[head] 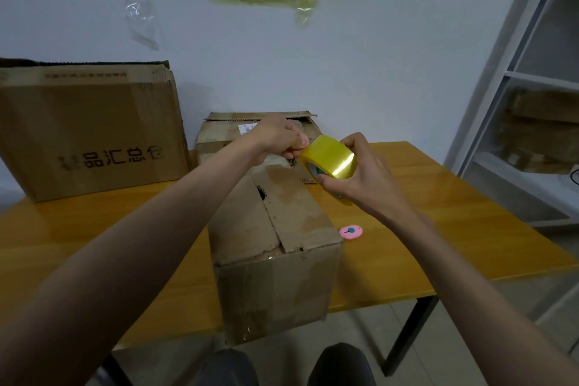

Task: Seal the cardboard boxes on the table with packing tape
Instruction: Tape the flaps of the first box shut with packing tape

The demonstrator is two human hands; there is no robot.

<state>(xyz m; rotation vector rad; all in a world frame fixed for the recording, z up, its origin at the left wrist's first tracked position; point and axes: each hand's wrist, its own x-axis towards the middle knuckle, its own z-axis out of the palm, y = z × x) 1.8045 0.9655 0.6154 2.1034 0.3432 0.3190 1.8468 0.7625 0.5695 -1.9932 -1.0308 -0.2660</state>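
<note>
Currently logged, step in hand: freeing the tape's end, as I judge it, before any strip goes down.

- Roll of yellow packing tape (pixel 329 161): held in the air above the far end of the near cardboard box (pixel 275 229), not touching it.
- Right hand (pixel 363 178): fingers curled round the roll, thumb at its lower rim, gripping it firmly.
- Left hand (pixel 279 138): fingers bunched, thumb and fingertips pinching at the roll's left edge; whether the end has lifted I cannot tell.
- Near cardboard box: on the yellow wooden table (pixel 438 197), flaps folded shut, centre seam bare and gapped.
- Second small box (pixel 225 135): just behind, top flap raised.
- Large printed box (pixel 91 131): far left, against the wall.
- Pink cutter (pixel 351 232): on the table just right of the near box.

Next move, my estimate: draw out a length, anchor it over the box's end, run it along the seam.
</note>
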